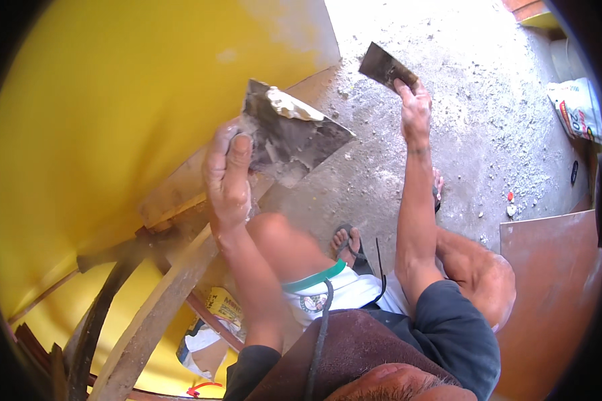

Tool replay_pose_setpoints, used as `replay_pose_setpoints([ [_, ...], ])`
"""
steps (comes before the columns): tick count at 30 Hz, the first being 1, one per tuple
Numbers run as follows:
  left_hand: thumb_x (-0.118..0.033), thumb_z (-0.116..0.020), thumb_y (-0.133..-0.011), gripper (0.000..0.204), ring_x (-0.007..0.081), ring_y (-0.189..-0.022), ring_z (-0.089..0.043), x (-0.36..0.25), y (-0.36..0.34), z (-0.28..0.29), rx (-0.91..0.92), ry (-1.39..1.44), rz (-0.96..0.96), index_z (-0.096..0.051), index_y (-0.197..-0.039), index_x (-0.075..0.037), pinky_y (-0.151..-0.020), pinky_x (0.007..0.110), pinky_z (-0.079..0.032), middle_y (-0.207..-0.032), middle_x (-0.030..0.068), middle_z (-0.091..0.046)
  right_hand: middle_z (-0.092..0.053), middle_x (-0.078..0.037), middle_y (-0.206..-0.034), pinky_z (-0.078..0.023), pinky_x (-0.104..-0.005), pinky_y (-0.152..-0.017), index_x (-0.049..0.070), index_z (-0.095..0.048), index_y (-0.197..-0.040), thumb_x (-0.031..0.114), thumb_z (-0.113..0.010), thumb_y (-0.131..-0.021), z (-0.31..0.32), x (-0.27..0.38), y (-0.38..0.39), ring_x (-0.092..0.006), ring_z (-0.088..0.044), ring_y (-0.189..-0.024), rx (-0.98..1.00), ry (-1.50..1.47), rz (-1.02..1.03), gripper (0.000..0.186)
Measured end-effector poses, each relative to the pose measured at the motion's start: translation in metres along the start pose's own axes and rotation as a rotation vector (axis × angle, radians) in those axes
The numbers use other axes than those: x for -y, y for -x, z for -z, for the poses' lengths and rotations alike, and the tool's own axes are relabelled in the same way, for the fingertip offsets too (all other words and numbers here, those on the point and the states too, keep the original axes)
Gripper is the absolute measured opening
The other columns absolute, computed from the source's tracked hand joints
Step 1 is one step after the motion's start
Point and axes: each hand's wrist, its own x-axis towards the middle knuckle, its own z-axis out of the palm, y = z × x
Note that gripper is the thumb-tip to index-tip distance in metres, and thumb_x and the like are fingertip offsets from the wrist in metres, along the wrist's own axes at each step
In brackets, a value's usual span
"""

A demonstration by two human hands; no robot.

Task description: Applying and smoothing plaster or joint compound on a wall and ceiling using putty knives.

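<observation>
My left hand (229, 175), whitened with dust, grips a flat grey metal plate (284, 142) by its near left side. A lump of off-white putty (290, 105) sits along the plate's far edge, and drier smears cover the rest of it. Out to the right, my right hand (416, 112) is closed round a thin, dark, rectangular putty knife (383, 66), its blade pointing up and left. The knife is apart from the plate. Below both tools lies the dusty floor.
A yellow wall panel (107, 113) fills the left side. Wooden beams (160, 314) lean at lower left beside a torn yellow sack (226, 305). White rubble (478, 87) litters the concrete floor. At right are a white printed bag (577, 110) and a brown board (548, 267).
</observation>
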Motion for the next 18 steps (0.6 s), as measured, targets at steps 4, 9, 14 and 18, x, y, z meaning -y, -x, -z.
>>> replay_pose_setpoints([
  [4,-0.016,-0.054,-0.095,0.032,0.006,-0.084,-0.046,-0.003,0.005,0.011,-0.082,-0.12,0.0,-0.052,-0.119,0.006,-0.077,0.021,-0.037,-0.099,-0.0004,-0.055,-0.058,-0.007,-0.081,-0.052,-0.0344,-0.065,0.001,-0.062,-0.104,0.012,-0.054,-0.087,-0.001,-0.047,-0.053,-0.0144,-0.054,-0.074,0.138,-0.01,-0.291,0.022],
  [9,-0.017,-0.05,-0.097,0.03,0.0055,-0.083,-0.043,-0.002,0.016,0.014,-0.047,-0.359,-0.055,-0.053,-0.115,0.006,-0.075,0.02,-0.035,-0.096,-0.0004,-0.053,-0.054,-0.006,-0.072,-0.043,-0.0323,-0.051,0.0,-0.061,-0.082,0.016,-0.056,-0.079,-0.024,-0.093,-0.11,-0.0135,-0.049,-0.064,0.18,0.228,-0.401,0.017],
  [14,-0.015,-0.048,-0.098,0.024,0.0052,-0.073,-0.038,-0.011,0.027,0.021,-0.094,-0.461,-0.046,-0.053,-0.109,0.005,-0.064,0.02,-0.032,-0.086,-0.0026,-0.047,-0.056,-0.01,-0.068,-0.042,-0.0384,-0.057,0.001,-0.062,-0.075,0.021,-0.053,-0.075,-0.039,-0.109,-0.133,-0.0176,-0.047,-0.062,0.18,0.449,-0.359,0.023],
  [18,-0.014,-0.046,-0.098,0.021,0.0048,-0.068,-0.034,-0.01,0.03,0.024,-0.127,-0.557,-0.094,-0.053,-0.106,0.005,-0.058,0.021,-0.028,-0.08,-0.0036,-0.043,-0.055,-0.009,-0.068,-0.039,-0.0377,-0.055,0.001,-0.062,-0.073,0.024,-0.055,-0.075,-0.036,-0.125,-0.135,-0.0179,-0.048,-0.062,0.196,0.349,-0.366,0.024],
])
